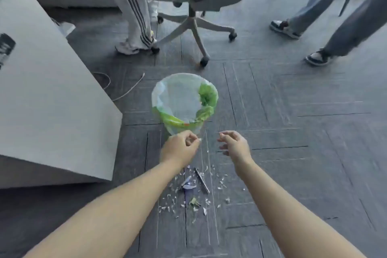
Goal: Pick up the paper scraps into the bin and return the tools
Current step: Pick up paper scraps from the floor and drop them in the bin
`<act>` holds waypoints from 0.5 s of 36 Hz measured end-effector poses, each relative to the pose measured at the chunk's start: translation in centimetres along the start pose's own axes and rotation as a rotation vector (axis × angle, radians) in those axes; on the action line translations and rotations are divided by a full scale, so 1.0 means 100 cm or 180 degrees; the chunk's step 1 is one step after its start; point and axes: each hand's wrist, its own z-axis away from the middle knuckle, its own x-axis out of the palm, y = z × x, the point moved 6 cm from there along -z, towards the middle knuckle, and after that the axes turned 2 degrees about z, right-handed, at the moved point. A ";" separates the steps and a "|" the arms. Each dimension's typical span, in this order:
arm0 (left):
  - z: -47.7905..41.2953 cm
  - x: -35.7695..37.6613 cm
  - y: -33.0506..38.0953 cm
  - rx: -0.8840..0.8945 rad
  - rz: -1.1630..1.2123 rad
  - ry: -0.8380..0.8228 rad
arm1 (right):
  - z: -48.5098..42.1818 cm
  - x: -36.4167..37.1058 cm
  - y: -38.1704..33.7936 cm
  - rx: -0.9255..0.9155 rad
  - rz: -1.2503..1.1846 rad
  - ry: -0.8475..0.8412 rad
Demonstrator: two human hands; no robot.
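Note:
A small bin (165, 92) lined with a green plastic bag stands on the dark floor ahead of me. Several white paper scraps (189, 199) lie scattered on the floor between my forearms, around a dark thin tool (202, 180) and a bluish piece (188, 184). My left hand (180, 148) hovers just in front of the bin's near side, fingers pinched together with a small pale scrap at the fingertips. My right hand (234, 144) hangs beside it, fingers loosely curled and apart; I see nothing in it.
A white desk (41, 90) fills the left side, with a cable (125, 90) on the floor by it. A grey swivel chair (194, 16) stands behind the bin. One person's striped trousers (134, 16) are behind the bin, another person's legs (335, 27) far right.

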 end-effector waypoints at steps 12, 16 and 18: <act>-0.028 0.117 -0.159 -0.0093 -0.0591 -0.0447 | -0.058 0.066 0.192 -0.0410 0.2457 -0.0953; -0.034 0.152 -0.191 0.0098 -0.0989 -0.0656 | -0.057 0.094 0.237 -0.0775 0.3172 -0.1547; -0.035 0.164 -0.201 0.0213 -0.1070 -0.0720 | -0.060 0.096 0.256 -0.0916 0.3420 -0.1613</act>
